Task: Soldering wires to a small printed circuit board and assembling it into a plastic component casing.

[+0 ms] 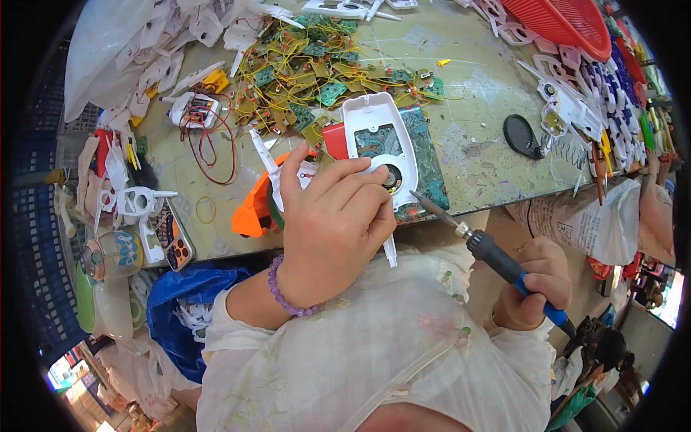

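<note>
A white plastic housing (407, 147) with a rectangular opening and a round black speaker (393, 177) set in it lies near the table's front edge. Bent over its lower left side, my left hand (335, 219) has its fingertips at the speaker and appears to grip the housing; the thumb's contact is hidden. My right hand (538, 281) is wrapped round the blue and black handle of a soldering iron (497, 258). The iron's tip is close to the housing's lower right edge; whether they touch I cannot tell. An orange plastic piece (253, 212) sits left of my left hand.
A heap of green circuit boards with yellow wires (324, 72) covers the far middle. White plastic parts (155, 65) pile up at left, beside a phone (176, 237). At right are a black oval part (522, 137), more white shells (576, 108) and a red basket (565, 25).
</note>
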### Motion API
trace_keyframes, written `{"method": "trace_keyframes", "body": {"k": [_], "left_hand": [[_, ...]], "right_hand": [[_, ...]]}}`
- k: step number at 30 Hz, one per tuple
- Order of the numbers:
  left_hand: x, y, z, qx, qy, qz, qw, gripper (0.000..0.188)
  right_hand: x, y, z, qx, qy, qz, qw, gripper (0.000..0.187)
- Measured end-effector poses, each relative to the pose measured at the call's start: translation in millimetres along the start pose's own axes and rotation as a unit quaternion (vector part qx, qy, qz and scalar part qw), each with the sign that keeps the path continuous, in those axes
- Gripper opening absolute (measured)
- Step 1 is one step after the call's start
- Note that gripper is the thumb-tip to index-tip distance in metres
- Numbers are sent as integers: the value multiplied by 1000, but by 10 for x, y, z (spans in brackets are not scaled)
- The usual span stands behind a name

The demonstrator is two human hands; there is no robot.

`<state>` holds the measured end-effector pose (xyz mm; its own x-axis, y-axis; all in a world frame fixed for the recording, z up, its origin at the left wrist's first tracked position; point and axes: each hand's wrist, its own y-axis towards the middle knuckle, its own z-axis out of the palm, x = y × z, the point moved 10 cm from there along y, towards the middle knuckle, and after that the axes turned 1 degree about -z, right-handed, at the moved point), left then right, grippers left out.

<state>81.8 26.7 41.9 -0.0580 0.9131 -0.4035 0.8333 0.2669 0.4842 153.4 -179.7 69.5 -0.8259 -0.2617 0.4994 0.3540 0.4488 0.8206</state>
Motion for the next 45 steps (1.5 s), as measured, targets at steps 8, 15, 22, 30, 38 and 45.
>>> {"method": "trace_keyframes", "body": {"k": [8,15,22,30,38,45], "left_hand": [[-5,-16,16,3,-1,1,1000,11],[-15,-15,16,6,2,2,1000,11],[-17,4,33,10,4,5,1000,10],[-24,-7,22,10,6,4,1000,11],[-27,0,23,13,7,3,1000,11],[-32,-10,23,12,13,2,1000,10]], "right_hand": [[-12,105,209,71,-19,36,997,29],[-32,105,230,78,-10,35,996,29],[-3,133,233,58,-30,26,998,32],[7,127,246,59,-29,29,997,32],[32,94,186,53,-36,12,998,30],[39,42,179,51,-31,5,998,30]]}}
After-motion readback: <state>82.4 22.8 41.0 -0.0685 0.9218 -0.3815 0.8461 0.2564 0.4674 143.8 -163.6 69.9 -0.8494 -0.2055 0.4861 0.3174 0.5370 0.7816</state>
